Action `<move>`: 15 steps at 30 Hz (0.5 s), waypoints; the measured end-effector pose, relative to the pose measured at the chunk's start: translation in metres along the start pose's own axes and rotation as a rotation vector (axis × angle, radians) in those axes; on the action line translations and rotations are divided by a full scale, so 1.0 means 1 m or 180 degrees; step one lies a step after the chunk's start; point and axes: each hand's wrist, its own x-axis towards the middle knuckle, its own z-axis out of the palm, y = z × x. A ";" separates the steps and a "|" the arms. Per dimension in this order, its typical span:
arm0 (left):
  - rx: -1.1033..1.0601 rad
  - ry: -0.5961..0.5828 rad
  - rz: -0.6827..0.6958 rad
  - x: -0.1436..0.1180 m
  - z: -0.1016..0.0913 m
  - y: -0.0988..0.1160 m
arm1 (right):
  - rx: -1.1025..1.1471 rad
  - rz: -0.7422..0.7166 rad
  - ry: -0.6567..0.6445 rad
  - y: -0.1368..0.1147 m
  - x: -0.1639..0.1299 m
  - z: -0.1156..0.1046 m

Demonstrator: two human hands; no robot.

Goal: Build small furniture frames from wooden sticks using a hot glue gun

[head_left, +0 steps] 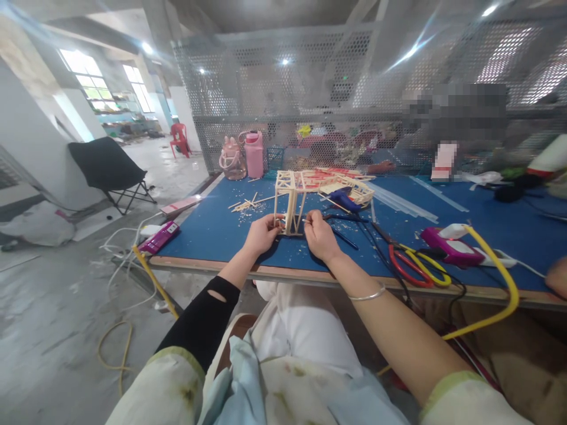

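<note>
A small upright frame of thin wooden sticks point(290, 198) stands on the blue tabletop point(212, 230) between my hands. My left hand point(263, 235) has its fingers closed round the frame's lower left side. My right hand point(319, 237) is pinched close to the lower right side, with a small pale tip showing at the fingers; what it holds is too small to make out. Just behind my right hand lies a blue glue gun point(346, 200), resting against another stick frame point(361, 190). Dark-handled pliers point(343, 236) are beside my right hand.
Loose sticks point(250, 202) and shavings lie at the left. Red-handled point(410, 268) and yellow-handled point(427, 267) tools and a purple power strip point(454, 245) with a yellow cable are at right. Pink bottles point(254, 154) stand before a perforated metal screen point(354, 71). Another person's hand point(557, 278) shows at far right.
</note>
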 end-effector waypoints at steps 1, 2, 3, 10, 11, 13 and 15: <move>-0.0015 0.0005 0.0000 0.000 0.000 0.000 | 0.0027 -0.0030 0.0022 0.000 0.000 0.001; -0.0027 0.0011 0.0000 0.000 0.000 0.000 | 0.0052 -0.0058 0.0038 0.000 0.000 0.002; -0.0036 0.0016 0.0001 -0.001 0.000 0.000 | 0.0073 -0.0087 0.0049 0.000 0.000 0.003; -0.0053 -0.0055 0.0024 -0.001 -0.001 0.003 | 0.0112 -0.0462 0.0016 -0.003 -0.001 0.001; -0.0048 -0.0070 0.0024 -0.001 -0.001 0.003 | 0.0086 -0.0505 0.0024 -0.003 -0.001 0.000; -0.0039 -0.0093 0.0022 -0.001 -0.001 0.002 | 0.0005 -0.0547 0.0030 -0.003 -0.002 -0.001; -0.0032 -0.0095 0.0015 -0.001 0.000 0.001 | -0.0074 -0.0558 0.0012 -0.002 -0.002 -0.001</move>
